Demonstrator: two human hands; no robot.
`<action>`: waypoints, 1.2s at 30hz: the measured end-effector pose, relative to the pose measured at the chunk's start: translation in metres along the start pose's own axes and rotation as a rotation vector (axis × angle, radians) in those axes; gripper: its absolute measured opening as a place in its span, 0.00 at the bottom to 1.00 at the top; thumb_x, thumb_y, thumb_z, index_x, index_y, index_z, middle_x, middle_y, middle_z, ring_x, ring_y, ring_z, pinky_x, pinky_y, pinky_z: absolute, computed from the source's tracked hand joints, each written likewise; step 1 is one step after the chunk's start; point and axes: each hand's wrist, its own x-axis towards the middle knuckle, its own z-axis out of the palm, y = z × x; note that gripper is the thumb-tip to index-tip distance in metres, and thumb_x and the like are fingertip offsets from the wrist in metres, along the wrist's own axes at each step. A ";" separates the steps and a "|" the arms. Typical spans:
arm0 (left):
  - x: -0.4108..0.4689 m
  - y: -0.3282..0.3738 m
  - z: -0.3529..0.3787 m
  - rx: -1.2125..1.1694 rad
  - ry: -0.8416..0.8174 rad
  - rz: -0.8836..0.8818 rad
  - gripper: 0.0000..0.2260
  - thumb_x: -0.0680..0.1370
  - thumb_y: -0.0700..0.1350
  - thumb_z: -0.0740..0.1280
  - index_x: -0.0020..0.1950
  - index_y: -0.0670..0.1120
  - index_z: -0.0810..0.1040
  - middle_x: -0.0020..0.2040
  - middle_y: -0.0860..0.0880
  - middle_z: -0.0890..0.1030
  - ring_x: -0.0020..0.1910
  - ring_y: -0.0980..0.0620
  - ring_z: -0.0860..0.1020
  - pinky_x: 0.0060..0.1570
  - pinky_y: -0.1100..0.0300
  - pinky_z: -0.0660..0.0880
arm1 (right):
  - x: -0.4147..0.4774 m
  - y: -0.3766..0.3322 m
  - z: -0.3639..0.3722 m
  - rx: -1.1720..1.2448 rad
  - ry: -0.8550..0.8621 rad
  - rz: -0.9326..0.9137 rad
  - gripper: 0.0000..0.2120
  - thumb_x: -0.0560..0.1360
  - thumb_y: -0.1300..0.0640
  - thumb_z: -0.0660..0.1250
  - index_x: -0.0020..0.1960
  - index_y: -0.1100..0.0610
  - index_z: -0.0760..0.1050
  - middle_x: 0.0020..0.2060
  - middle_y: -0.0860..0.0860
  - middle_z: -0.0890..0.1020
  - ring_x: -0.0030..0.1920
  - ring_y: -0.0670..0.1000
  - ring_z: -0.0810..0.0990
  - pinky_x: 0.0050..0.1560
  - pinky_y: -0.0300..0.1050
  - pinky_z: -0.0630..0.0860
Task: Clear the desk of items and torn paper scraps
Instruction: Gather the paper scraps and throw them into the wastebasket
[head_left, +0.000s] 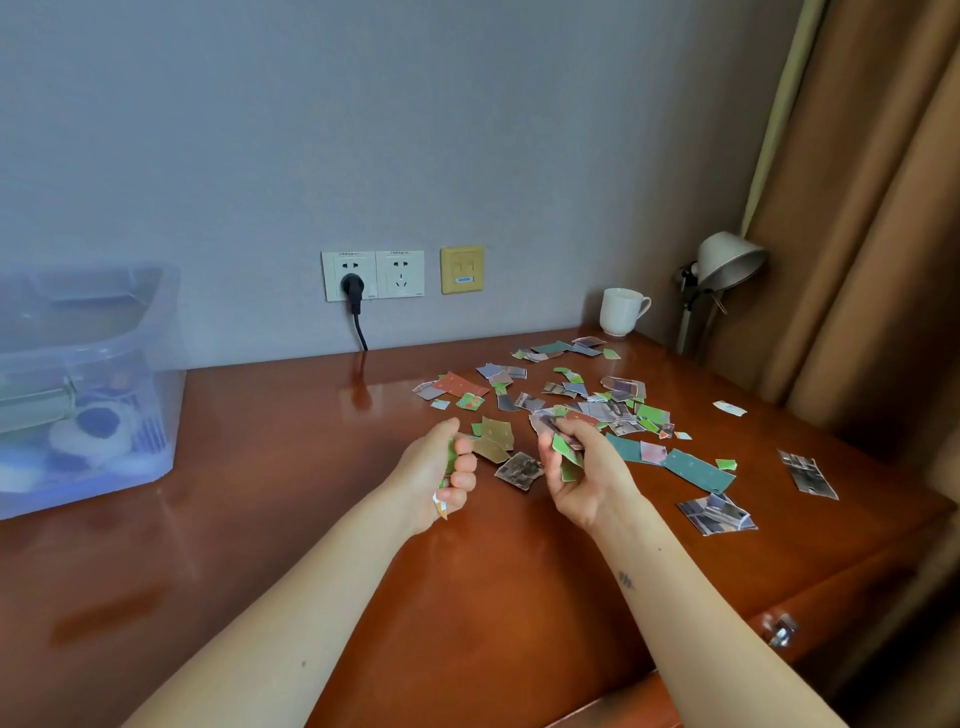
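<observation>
Torn paper scraps (613, 410), green, grey and red-brown, lie scattered over the right half of the glossy wooden desk (291, 467). My left hand (441, 467) is a closed fist around a bunch of scraps, with green and white bits sticking out below. My right hand (576, 467) is palm up just right of it, fingers curled on several green and grey scraps. A tan scrap (496, 439) and a photo scrap (519, 470) lie between the two hands. A white mug (621, 312) stands at the back of the desk.
A clear plastic storage bin (83, 384) with items inside sits at the desk's far left. A silver desk lamp (722, 270) stands at the back right beside brown curtains (872, 208). Wall sockets (371, 275) hold a black plug. A drawer knob (779, 629) shows at the front right.
</observation>
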 end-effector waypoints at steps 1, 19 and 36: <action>0.003 0.002 0.000 0.039 0.032 0.012 0.16 0.83 0.51 0.55 0.36 0.47 0.67 0.26 0.51 0.65 0.21 0.56 0.61 0.17 0.68 0.55 | 0.002 -0.002 0.000 -0.003 -0.010 0.006 0.03 0.77 0.61 0.66 0.48 0.60 0.76 0.35 0.55 0.84 0.30 0.48 0.83 0.22 0.35 0.76; 0.056 0.002 0.009 1.456 0.420 0.327 0.30 0.69 0.70 0.64 0.59 0.48 0.75 0.46 0.53 0.79 0.46 0.51 0.80 0.32 0.61 0.67 | 0.038 -0.009 0.001 -0.913 -0.024 -0.198 0.06 0.76 0.53 0.66 0.51 0.53 0.73 0.36 0.52 0.69 0.33 0.47 0.68 0.26 0.38 0.62; 0.068 0.017 0.001 1.449 0.231 0.235 0.21 0.68 0.64 0.72 0.45 0.46 0.82 0.43 0.49 0.81 0.39 0.51 0.77 0.36 0.58 0.70 | 0.044 -0.010 -0.003 -0.916 -0.050 -0.287 0.09 0.78 0.60 0.62 0.58 0.55 0.72 0.36 0.53 0.69 0.33 0.48 0.67 0.24 0.37 0.62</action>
